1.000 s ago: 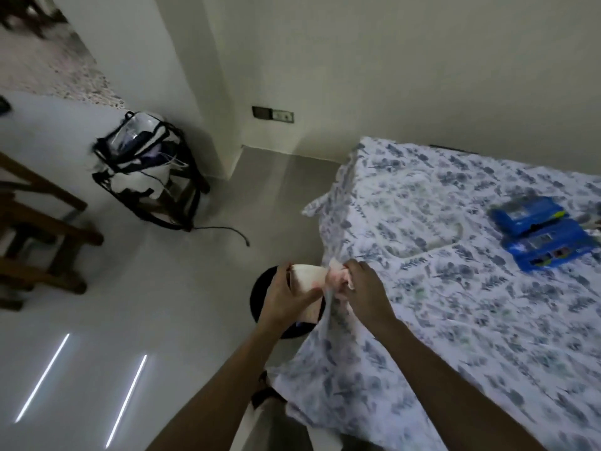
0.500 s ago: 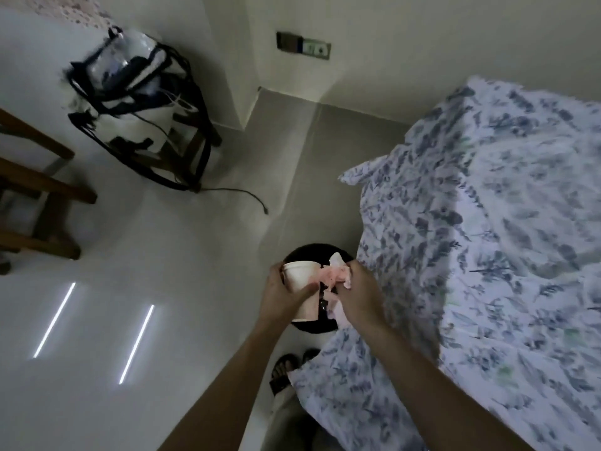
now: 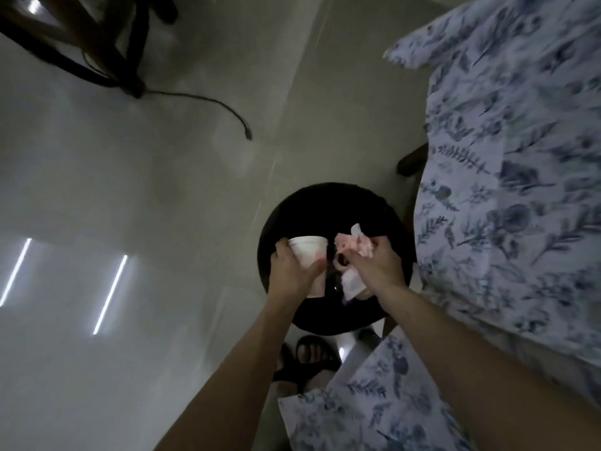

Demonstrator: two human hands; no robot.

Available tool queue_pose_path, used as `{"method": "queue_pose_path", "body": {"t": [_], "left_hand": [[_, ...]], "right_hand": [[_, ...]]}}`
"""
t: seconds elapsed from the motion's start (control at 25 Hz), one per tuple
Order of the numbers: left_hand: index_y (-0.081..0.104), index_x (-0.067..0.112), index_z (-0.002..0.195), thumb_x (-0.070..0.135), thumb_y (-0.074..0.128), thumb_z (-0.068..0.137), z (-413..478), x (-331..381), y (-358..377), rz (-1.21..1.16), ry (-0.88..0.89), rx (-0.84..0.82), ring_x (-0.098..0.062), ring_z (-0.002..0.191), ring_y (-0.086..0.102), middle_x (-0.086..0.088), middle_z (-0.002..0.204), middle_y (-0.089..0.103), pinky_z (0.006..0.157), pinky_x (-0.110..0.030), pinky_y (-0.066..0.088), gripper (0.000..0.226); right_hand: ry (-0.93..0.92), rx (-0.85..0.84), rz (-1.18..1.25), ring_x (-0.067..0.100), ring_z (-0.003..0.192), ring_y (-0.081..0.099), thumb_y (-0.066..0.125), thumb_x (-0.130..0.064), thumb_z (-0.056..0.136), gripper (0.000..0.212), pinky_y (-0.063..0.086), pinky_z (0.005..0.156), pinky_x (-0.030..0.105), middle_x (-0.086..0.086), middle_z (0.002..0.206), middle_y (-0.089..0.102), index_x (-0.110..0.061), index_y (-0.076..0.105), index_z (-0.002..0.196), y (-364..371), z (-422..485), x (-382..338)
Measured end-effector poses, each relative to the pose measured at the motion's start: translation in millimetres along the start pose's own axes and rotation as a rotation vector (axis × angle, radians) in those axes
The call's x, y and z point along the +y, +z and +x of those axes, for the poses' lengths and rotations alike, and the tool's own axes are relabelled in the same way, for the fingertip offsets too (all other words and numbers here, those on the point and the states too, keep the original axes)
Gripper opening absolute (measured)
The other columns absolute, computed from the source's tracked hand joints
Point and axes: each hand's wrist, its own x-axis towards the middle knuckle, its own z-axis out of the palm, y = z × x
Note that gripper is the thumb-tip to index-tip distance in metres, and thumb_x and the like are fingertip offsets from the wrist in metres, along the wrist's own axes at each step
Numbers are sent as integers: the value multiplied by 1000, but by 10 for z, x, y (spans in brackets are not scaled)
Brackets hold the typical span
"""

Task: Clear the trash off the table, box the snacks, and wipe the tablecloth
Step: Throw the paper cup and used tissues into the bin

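A round black trash bin (image 3: 328, 203) stands on the floor beside the table, seen from straight above. My left hand (image 3: 289, 271) grips a white paper cup (image 3: 309, 255) with a pink stain, held over the bin's opening. My right hand (image 3: 377, 265) clutches crumpled pink-stained tissue (image 3: 353, 247), also over the bin, a small gap apart from the cup. The blue-flowered white tablecloth (image 3: 514, 190) hangs down the table's side at the right. The table top and the snacks are out of view.
A dark cable (image 3: 227, 109) trails over the pale floor at upper left, next to dark wooden furniture legs (image 3: 107, 53). My sandalled feet (image 3: 309, 356) stand just below the bin. A wooden table leg (image 3: 411, 161) shows by the cloth's edge.
The view has tipped down from the table to straight over the bin. Both hands carried the cup and tissue from the table edge to above the bin and have drawn slightly apart.
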Motion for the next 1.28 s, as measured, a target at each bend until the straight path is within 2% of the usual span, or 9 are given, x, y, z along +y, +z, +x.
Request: {"method": "queue_pose_path", "body": {"t": [0.08,0.2,0.4,0.48,0.64,0.84,0.92,1.04,1.28], "left_hand": [[28,5,143,26,70,82,110,-50,83,53,11,-3,-36,128,44,-23,139,43,102,-35,36,77],[38,2,137,22,58,90,151,-42,94,118,68,-12,-39,123,48,-24,133,48,98,-36,40,55],[52,0,125,17,55,91,-206,313,-287,226,234,-22,-36,115,56,-21,124,59,95,-37,44,38],[52,0,125,16,56,90,-437,628,-508,252,271,-22,-35,114,58,-20,122,61,96,-38,47,39],[53,5,124,15,53,89,-1309,1597,-977,354,413,-11,-32,111,59,-17,121,61,96,-41,48,36],[52,5,126,15,52,90,-2554,2738,-1138,485,646,-21,-33,116,54,-16,129,54,100,-39,43,37],[52,0,124,12,53,91,-3080,3105,-1018,517,758,-85,-34,114,55,-17,125,55,97,-37,41,35],[54,-1,115,9,53,90,-3637,3395,-650,551,884,-187,-34,98,60,-15,103,57,80,-36,42,27],[46,4,130,20,46,96,-4582,3454,302,826,987,-281,-31,106,58,-17,128,50,83,-38,47,38]], "right_hand": [[11,-92,37,29,111,56,68,-33,84,60,45,84,31,12,126,56,-8,44,133,23,37,80],[-32,-99,-30,27,119,52,62,-30,89,56,44,94,34,12,133,53,-9,41,137,-9,45,130],[-151,-111,-102,25,118,52,61,-28,90,49,38,86,24,11,132,53,-8,46,132,-272,-409,-342],[-217,-72,-113,24,118,51,61,-28,89,48,38,89,25,11,132,53,-9,47,131,-535,-694,-627],[-354,9,-151,27,119,50,58,-30,91,46,43,97,36,12,130,54,-9,47,131,-1388,-1491,-1278],[-464,181,-79,27,119,53,58,-24,90,43,43,99,34,13,130,56,-8,50,128,-2595,-2611,-1662],[-478,242,-30,28,120,52,58,-24,90,42,42,97,34,14,131,55,-7,49,128,-3033,-3013,-1571],[-447,315,4,27,120,51,56,-27,93,43,42,95,34,13,131,52,-9,47,131,-3594,-3429,-1123],[-330,393,38,26,120,52,57,-28,92,43,41,95,34,13,132,53,-10,48,131,-4612,-3831,300]]}}
